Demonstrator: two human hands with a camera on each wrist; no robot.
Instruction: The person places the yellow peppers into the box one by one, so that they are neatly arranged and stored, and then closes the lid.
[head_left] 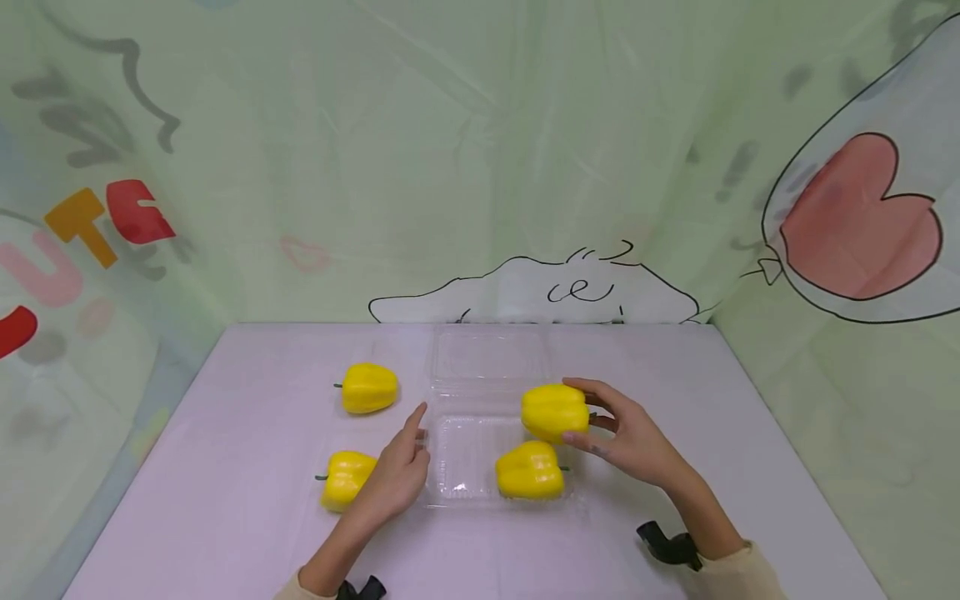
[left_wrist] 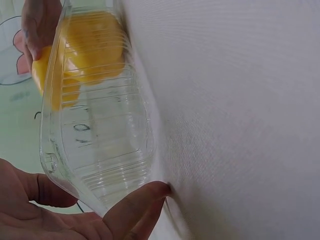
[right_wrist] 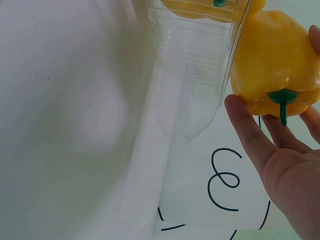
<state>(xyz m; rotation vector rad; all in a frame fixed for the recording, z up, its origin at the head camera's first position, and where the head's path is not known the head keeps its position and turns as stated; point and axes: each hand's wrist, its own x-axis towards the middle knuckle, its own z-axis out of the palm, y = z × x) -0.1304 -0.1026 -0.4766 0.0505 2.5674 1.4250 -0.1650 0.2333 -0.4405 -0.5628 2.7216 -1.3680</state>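
My right hand (head_left: pixel 630 433) grips a yellow bell pepper (head_left: pixel 553 412) by its stem end, fingers and thumb around its sides. This pepper is over the right part of a clear plastic clamshell container (head_left: pixel 468 458), level with the rim in the right wrist view. A second yellow bell pepper (head_left: pixel 529 471) lies inside the container at the right. My left hand (head_left: pixel 397 471) is at the container's left end, index finger extended; in the left wrist view its fingers (left_wrist: pixel 137 202) lie against the outside of the end wall.
The container's raised clear lid (head_left: pixel 489 357) lies open toward the back. Two more yellow peppers are on the white table (head_left: pixel 247 467) at the left: one farther back (head_left: pixel 369 388), one (head_left: pixel 347 479) partly behind the left hand. Printed fabric walls (head_left: pixel 375 167) enclose the table's back and sides.
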